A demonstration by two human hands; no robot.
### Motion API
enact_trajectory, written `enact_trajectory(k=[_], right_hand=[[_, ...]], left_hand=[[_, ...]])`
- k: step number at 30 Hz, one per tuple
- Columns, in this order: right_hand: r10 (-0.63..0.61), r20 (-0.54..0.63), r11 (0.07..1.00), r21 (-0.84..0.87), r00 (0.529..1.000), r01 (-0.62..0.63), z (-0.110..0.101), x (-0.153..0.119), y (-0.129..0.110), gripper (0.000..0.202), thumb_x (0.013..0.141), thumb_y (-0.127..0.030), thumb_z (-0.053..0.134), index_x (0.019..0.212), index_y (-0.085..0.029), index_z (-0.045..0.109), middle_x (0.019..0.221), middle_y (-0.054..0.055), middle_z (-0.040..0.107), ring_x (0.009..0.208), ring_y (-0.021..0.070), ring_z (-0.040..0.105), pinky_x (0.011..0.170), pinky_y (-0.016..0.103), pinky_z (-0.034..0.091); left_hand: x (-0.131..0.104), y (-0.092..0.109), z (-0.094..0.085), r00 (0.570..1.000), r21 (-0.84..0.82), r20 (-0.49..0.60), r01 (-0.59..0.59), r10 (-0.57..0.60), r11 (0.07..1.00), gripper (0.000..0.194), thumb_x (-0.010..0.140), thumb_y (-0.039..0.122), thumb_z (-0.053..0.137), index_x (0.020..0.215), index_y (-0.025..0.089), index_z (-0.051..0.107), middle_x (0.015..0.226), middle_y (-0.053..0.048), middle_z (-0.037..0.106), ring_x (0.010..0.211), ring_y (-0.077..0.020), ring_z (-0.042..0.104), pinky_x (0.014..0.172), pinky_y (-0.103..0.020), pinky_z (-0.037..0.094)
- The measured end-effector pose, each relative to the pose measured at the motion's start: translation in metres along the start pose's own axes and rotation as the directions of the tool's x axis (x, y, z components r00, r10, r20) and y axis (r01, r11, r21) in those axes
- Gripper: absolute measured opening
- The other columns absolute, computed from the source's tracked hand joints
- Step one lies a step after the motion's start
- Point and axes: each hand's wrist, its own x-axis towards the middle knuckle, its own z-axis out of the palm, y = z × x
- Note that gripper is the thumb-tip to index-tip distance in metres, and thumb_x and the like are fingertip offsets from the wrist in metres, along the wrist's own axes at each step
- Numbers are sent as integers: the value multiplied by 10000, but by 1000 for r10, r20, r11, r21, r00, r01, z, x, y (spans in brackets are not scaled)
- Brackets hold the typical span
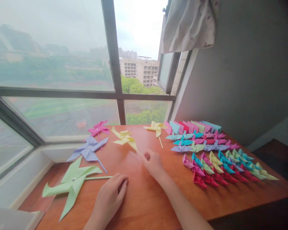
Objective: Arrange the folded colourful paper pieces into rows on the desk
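The right hand [153, 164] is closed in a pinch, and the stick [137, 151] of a yellow pinwheel [124, 138] is grasped near its lower end between thumb and fingertips. The head of this pinwheel is turned away toward the window, over the middle of the desk [139, 195]; whether it is rested on the wood or slightly raised cannot be made out. The left hand [110, 195] is laid on the desk with its fingers curled. Its knuckles are met by the stick end of a green pinwheel [73, 179], but whether that stick is gripped cannot be seen.

Beyond the left hand, a purple pinwheel [90, 148] is placed behind the green one, and a pink pinwheel [98, 129] is set farther back. A second yellow pinwheel [155, 127] is laid near the far edge, beyond the right hand.

On the right side, paper boats [222, 167] are lined up in rows, the nearest row red. Behind them, paper cranes [198, 146] are arranged, and folded papers [198, 127] are stood at the back. The desk is bordered by a window [118, 95], partly covered by a curtain [190, 27].
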Motion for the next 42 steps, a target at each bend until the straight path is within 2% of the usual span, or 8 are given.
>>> enact_trajectory(k=[4,9,12,15,23,28,33,42], right_hand=[[-16,-43,993,-117,999,11,-14,-33,19,92,796,-174,575,729,-219,618,709,10,670,657,151,595,572,237,329],[-86,68,936,-335,994,104,-30,-52,18,75,775,-177,573,725,-219,611,767,51,683,687,188,604,556,271,276],[-73,150,935,-333,986,120,-34,-55,16,88,762,-184,564,714,-225,625,718,46,681,627,182,594,535,277,239],[-21,161,963,-261,987,63,-31,-56,19,110,747,-170,556,693,-227,632,668,32,674,604,167,586,531,267,236],[99,17,992,-85,995,-97,-35,-57,32,96,751,-159,564,665,-198,580,569,-20,583,554,111,525,536,234,228],[165,-100,982,-78,981,-173,-49,-51,38,111,771,-164,582,670,-201,552,548,-35,548,536,102,489,535,233,211],[217,-148,971,-73,965,-229,-59,-47,43,128,774,-156,579,664,-201,533,542,-39,533,537,103,488,530,233,208],[226,-203,964,-97,953,-249,-70,-49,43,156,790,-159,552,650,-204,501,523,-49,514,526,102,479,532,233,227]], left_hand=[[0,0,0,1000,15,-12,-12,13,1000,225,920,306,443,883,245,656,845,-44,691,786,-210,667,711,-284,509],[-1,-1,1,1000,29,-5,-15,15,999,202,918,292,457,867,250,647,842,-33,688,781,-203,663,697,-272,496],[-1,-2,2,1000,22,-4,-21,21,1000,200,926,283,450,877,253,642,862,-28,686,799,-199,661,712,-268,495],[-1,-3,2,1000,25,7,-22,22,999,206,935,283,441,889,249,639,874,-30,683,806,-197,659,722,-272,494],[-2,-10,5,999,41,30,-47,46,998,211,941,280,440,922,238,646,888,-38,681,822,-197,660,742,-279,493],[-1,-9,5,999,44,15,-52,51,998,205,937,286,448,901,238,645,862,-29,678,802,-196,658,728,-281,494],[0,-10,5,998,44,7,-66,66,997,197,933,281,454,900,238,644,865,-28,681,803,-193,660,722,-275,495],[-1,-10,5,997,57,-10,-81,81,995,200,935,286,452,889,240,641,848,-24,680,785,-186,661,704,-261,495]])
